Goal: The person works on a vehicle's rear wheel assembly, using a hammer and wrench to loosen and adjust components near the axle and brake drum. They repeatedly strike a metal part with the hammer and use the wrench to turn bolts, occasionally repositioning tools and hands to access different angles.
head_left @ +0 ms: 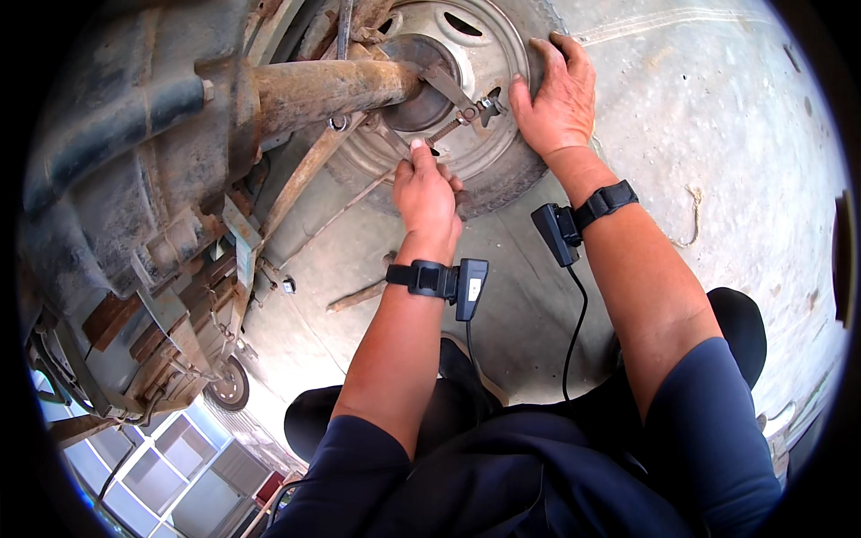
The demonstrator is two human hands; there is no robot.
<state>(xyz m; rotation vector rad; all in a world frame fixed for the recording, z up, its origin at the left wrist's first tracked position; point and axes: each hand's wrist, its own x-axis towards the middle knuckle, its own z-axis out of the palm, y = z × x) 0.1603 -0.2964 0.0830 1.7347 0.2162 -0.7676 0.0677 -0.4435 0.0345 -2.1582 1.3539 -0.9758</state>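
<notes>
My left hand (426,190) is closed around a thin metal rod (354,202) beside the wheel, thumb and fingers pinched together. Just past my thumb, a coil spring (446,132) sits along the rod's line, leading to a wing-shaped nut (489,106) by a flat metal lever (446,87). My right hand (560,100) lies on the tire (538,63) at its outer edge, fingers apart and holding nothing. The wheel's pale steel rim (502,54) surrounds a dark brake drum (430,103). What exactly my left fingertips touch is partly hidden.
A rusty axle tube (332,90) runs from a large grimy housing (117,161) at the left to the wheel. A wrench (345,27) stands near the axle. On the concrete floor (682,125) lie a wooden stick (359,294) and a cord (695,215). Cables hang from both wrist-strapped devices.
</notes>
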